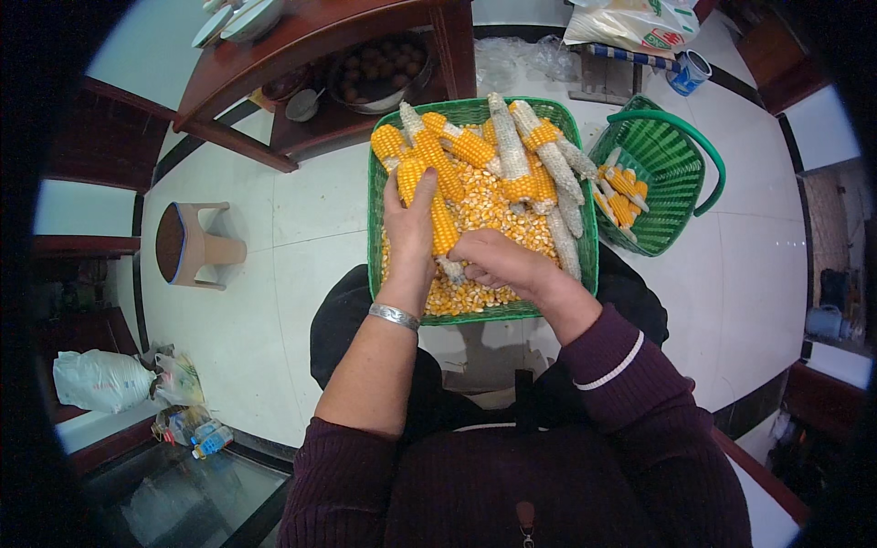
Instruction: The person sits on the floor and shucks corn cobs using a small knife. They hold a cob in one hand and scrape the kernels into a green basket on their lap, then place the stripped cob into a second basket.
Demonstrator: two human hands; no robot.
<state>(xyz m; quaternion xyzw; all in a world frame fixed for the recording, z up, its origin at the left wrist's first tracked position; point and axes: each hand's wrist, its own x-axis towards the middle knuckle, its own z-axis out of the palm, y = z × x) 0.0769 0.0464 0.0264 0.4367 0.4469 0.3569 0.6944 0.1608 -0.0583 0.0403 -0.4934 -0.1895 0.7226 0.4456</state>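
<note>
A yellow ear of corn [444, 229] slants across the green woven basket [588, 277] on my lap, its bare pale end pointing down towards me. My left hand [408, 229] grips it along its side, the thumb lying over the kernels. At the lower end my right hand [503, 260] has its fingers curled against the cob, partly hiding that end. Loose corn kernels [517, 229] cover the basket's bottom. Several partly stripped ears [473, 147] lie piled at the far side. Bare greyish cobs [565, 246] rest along the right wall.
Right of my lap stands a second green basket [675, 188] with a raised handle and several small corn pieces [625, 192] inside. A wooden table [308, 51] shelters a pot [380, 79]. A plastic stool [199, 243] is at left; bags [103, 380] and bottles [212, 438] lie lower left.
</note>
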